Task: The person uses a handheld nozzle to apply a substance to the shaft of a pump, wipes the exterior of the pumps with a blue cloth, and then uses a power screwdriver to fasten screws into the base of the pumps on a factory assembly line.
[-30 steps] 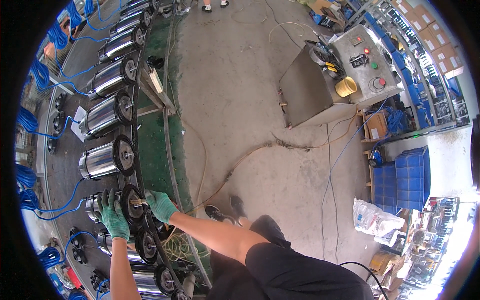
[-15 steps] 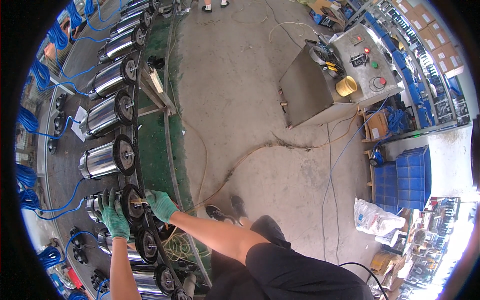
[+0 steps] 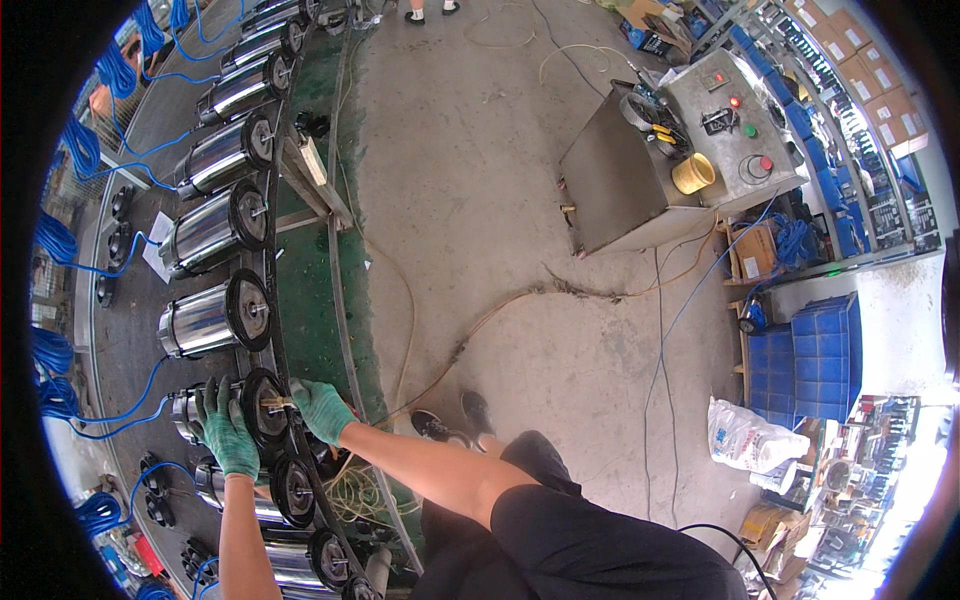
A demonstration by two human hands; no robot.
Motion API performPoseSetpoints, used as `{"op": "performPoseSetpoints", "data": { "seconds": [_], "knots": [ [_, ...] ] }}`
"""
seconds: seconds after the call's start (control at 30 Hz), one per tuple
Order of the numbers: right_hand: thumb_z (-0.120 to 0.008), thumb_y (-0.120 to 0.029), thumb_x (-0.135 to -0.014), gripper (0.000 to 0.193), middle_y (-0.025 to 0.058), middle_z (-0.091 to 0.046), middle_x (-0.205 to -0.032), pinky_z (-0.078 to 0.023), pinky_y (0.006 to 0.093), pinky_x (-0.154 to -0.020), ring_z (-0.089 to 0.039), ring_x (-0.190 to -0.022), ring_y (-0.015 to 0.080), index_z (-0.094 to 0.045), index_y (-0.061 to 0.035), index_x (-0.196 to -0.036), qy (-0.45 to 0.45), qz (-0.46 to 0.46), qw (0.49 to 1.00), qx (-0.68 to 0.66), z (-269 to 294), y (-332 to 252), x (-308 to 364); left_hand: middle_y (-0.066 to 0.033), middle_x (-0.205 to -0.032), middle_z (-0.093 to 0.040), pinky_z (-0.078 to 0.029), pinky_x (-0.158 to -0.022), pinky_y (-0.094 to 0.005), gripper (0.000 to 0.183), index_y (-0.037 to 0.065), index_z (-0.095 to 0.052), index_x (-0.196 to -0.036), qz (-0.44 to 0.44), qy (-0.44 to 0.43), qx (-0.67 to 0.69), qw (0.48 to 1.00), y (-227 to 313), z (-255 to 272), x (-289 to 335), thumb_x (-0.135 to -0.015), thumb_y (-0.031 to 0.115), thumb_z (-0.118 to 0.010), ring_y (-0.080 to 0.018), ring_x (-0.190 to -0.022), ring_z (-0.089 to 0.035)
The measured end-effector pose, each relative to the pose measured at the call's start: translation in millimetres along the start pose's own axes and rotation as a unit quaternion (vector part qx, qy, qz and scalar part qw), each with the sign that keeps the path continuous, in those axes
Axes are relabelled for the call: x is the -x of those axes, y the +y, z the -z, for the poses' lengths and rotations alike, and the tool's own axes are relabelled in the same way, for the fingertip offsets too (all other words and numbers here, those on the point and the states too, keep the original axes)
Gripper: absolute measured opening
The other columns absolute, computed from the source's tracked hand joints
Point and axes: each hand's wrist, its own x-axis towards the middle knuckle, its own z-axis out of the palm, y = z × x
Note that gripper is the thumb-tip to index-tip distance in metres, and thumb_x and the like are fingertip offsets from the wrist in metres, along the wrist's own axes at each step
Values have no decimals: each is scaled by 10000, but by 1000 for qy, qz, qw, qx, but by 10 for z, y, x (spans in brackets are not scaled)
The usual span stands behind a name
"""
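Note:
On the bench at the left lies a shiny cylindrical motor (image 3: 187, 417) with a black round end flange (image 3: 262, 400). My left hand (image 3: 228, 432), in a green glove, rests flat over its casing with the fingers stretched out. A thin brass-coloured piece (image 3: 273, 404) sticks out from the middle of the flange. My gloved right hand (image 3: 322, 411) is closed around the outer end of that piece; its fingertips are partly hidden, and I cannot make out the piece's exact kind.
More such motors (image 3: 215, 315) line the bench edge, with coiled blue cables (image 3: 55, 355) behind them. A metal work table (image 3: 640, 150) bearing a yellow cup (image 3: 692, 173) stands at the far right. Hoses (image 3: 480, 325) cross the floor. Blue crates (image 3: 825, 350) are stacked at the right.

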Motion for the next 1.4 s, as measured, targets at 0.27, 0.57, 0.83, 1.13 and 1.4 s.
{"op": "performPoseSetpoints", "data": {
  "seconds": [0.27, 0.57, 0.83, 1.13, 1.4],
  "knots": [
    [-468, -377, -1067, 473, 290, -673, -873, -486, 486, -695, -641, -868, 486, -674, 28, -935, 17, 2, 1000, 0, -26, 43, -6, -56, -1556, -459, -91, -1239, -530, 433, 239, -540, -1467, -14, 9, 3, 1000, -4, 0, 0, -1065, 345, -420, -279, -1499, -318],
    [-466, -363, -1069, 460, 289, -651, -828, -475, 479, -690, -538, -817, 478, -659, 36, -945, -2, 4, 1000, -12, -25, -74, 19, -48, -1554, -462, -106, -1235, -531, 429, 237, -543, -1464, -1, 15, -6, 1000, -86, -30, 22, -1060, 329, -434, -281, -1491, -336],
    [-481, -377, -1065, 470, 277, -575, -743, -444, 479, -687, -294, -737, 374, -641, 62, -1011, -17, -12, 999, -28, 109, -45, 23, -53, -1552, -468, -146, -1224, -535, 417, 226, -566, -1440, -11, 24, -10, 1000, 50, -6, 16, -1062, 319, -415, -300, -1473, -365],
    [-549, -196, -1031, 234, 84, -717, -918, -508, 360, -751, -551, -802, 163, -703, -24, -1070, -68, -116, 989, -59, 195, -324, 146, -128, -1453, -538, -247, -1189, -535, 410, 206, -606, -1389, -97, 79, 15, 992, -143, -60, 56, -986, 241, -540, -380, -1381, -423],
    [-459, -545, -1037, 667, 300, -677, -977, -484, 413, -884, -608, -877, 334, -643, 77, -1188, -40, -37, 998, -34, 234, -218, 71, -81, -1531, -456, -109, -1141, -743, 481, 250, -505, -1474, -47, 27, 91, 994, -163, 61, 53, -1014, 388, -524, -403, -1455, -329]
  ]
}}
